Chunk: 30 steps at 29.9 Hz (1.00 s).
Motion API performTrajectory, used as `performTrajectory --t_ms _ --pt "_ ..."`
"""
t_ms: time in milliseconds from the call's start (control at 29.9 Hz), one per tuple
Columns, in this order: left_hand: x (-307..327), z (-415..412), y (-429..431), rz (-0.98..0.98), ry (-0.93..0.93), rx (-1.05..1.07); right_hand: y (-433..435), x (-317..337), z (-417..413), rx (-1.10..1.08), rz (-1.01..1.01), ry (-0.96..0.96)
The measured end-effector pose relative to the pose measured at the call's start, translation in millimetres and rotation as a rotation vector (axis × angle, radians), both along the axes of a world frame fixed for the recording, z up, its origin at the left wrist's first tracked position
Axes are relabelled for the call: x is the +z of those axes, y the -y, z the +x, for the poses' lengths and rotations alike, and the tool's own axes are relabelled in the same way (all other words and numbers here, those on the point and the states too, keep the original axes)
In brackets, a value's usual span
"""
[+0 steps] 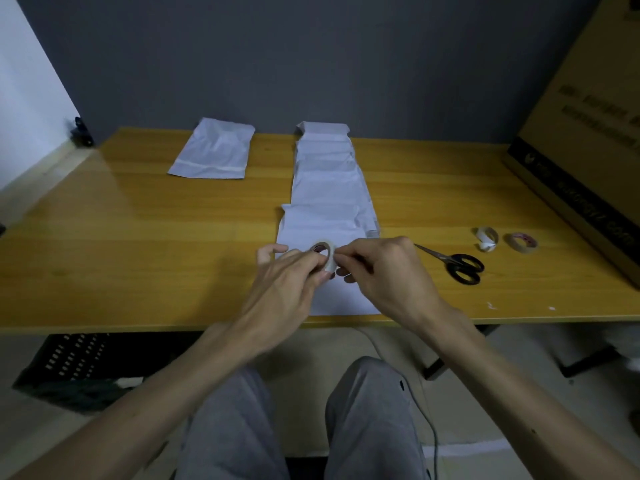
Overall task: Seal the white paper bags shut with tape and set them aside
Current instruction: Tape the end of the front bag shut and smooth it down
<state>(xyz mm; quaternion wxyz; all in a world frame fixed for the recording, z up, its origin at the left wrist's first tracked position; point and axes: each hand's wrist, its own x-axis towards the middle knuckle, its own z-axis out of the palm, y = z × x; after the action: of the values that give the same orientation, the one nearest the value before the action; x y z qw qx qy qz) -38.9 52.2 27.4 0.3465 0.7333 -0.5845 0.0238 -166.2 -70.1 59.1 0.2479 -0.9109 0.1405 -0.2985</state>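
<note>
My left hand [282, 282] grips a small roll of pale tape [326, 255] above the nearest white paper bag [341, 296]. My right hand [384, 268] pinches at the roll's right edge, where the tape end is. A row of overlapping white paper bags [329, 181] runs from the table's front edge to its back. One separate white bag [214, 150] with a strip of tape across its near end lies at the back left.
Black-handled scissors [457, 265] lie right of my hands on the wooden table [138, 237]. Two more tape rolls [486, 239] [521, 242] sit farther right. A large cardboard box [588, 150] leans at the right edge. A black crate [79, 368] stands under the table.
</note>
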Motion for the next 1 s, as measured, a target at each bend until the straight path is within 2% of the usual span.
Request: performTrajectory --t_ms 234,467,634,768,1002 --pt "3.4 -0.8 -1.0 0.007 0.029 -0.077 2.9 2.0 -0.5 0.022 -0.136 -0.020" --pt "6.9 0.5 -0.3 -0.011 -0.019 -0.116 4.6 4.0 -2.1 0.030 0.000 -0.010" --pt "8.6 1.1 -2.4 -0.012 -0.028 -0.111 1.4 2.1 -6.3 0.047 0.240 0.031" --pt "11.4 -0.3 -3.7 -0.011 -0.018 -0.128 1.1 1.6 -8.6 0.052 0.212 0.005" --pt "12.3 -5.5 -2.3 -0.091 -0.120 -0.153 -3.1 7.7 -9.4 0.119 0.196 -0.070"
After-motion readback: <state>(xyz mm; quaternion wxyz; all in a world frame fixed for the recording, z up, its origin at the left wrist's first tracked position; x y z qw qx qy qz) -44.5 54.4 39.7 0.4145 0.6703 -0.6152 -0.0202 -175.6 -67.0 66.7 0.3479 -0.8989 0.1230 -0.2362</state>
